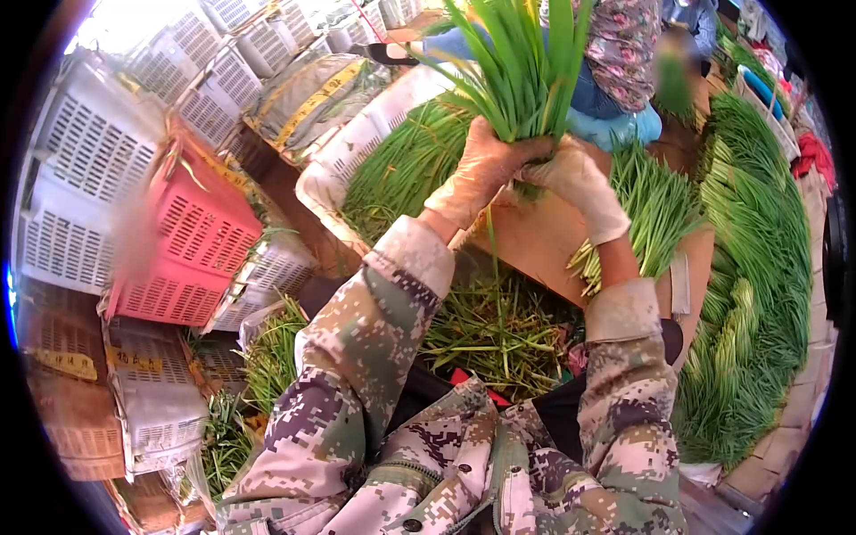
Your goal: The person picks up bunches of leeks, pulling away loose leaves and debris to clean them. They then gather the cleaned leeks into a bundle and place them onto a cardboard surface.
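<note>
A bunch of garlic chives [517, 71] stands upright in front of me, its long flat leaves fanning out at the top. My left hand [484, 171], in a thin glove, is closed around its lower part. From the other side my right hand [584, 185], gloved too, grips the same bunch near the stem ends, which the fingers mostly hide. Beneath my right wrist, a pile of cut chives [655, 209] rests on a brown board [539, 236]. Left of my hands is a white crate [319, 189] holding loose chives [406, 160].
Trimmed scraps [499, 330] lie heaped below my forearms. A long bank of chives [753, 276] runs along the right. Stacked white crates [89, 160] and a pink crate [192, 236] stand at left. Another person [624, 53] sits across from me.
</note>
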`<action>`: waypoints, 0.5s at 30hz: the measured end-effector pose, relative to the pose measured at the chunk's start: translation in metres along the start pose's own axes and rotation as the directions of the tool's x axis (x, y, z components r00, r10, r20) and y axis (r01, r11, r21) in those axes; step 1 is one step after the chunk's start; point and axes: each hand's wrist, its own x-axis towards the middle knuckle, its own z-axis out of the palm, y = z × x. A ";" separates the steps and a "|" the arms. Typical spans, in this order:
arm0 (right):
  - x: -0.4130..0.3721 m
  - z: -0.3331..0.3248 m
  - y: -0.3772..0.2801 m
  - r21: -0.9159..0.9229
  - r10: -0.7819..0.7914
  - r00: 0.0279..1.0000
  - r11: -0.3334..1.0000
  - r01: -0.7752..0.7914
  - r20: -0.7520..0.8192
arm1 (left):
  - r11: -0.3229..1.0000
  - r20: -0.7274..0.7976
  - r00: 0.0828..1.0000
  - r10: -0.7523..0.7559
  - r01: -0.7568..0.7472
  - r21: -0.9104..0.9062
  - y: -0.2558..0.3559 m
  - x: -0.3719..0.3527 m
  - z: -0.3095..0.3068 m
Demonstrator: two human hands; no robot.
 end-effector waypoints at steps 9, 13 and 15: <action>0.022 0.043 0.056 -0.140 -0.283 0.923 0.957 0.254 -0.260 | 0.994 -0.197 0.978 -0.074 0.088 0.065 -0.045 0.032 -0.008; 0.035 0.031 0.040 -0.197 -0.372 0.904 0.922 0.334 -0.209 | 0.958 -0.188 0.979 -0.081 0.128 0.256 -0.020 0.035 -0.005; 0.022 0.010 0.007 -0.139 -0.170 0.966 0.980 0.144 -0.196 | 0.931 -0.122 0.974 -0.191 0.219 0.291 0.018 0.022 0.008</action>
